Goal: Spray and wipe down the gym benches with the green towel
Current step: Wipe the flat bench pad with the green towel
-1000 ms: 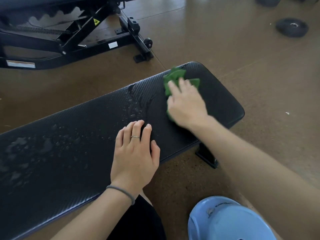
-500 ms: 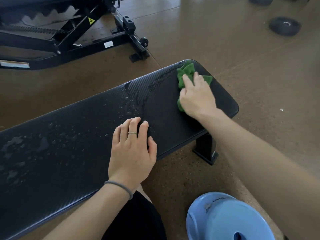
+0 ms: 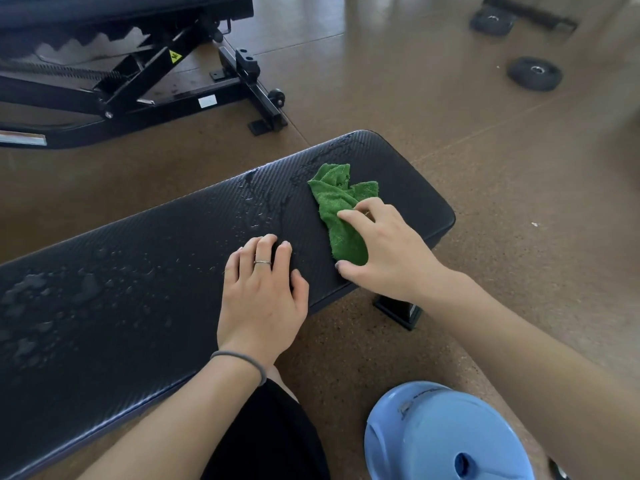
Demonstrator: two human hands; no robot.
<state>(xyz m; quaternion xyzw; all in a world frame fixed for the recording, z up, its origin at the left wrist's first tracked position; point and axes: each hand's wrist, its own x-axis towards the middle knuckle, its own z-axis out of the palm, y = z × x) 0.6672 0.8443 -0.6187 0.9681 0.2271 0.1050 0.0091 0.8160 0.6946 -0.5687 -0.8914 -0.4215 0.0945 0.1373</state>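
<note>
**Wiping right end of flat bench**

Your right hand (image 3: 391, 251) presses the green towel (image 3: 341, 209) onto the flat bench (image 3: 156, 271) pad near its right end, fingers curled over the cloth's near part. Left hand (image 3: 263, 292) rests flat by the front edge, fingers relaxed. Towel's soft and limp, so it'll bunch; palm it from above. Spray droplets (image 3: 52, 299) cover the left part, not yet wiped.

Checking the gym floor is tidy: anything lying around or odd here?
Two loose weight plates lie on the floor, away from any rack. The droplets on the bench are just unwiped spray.
</note>
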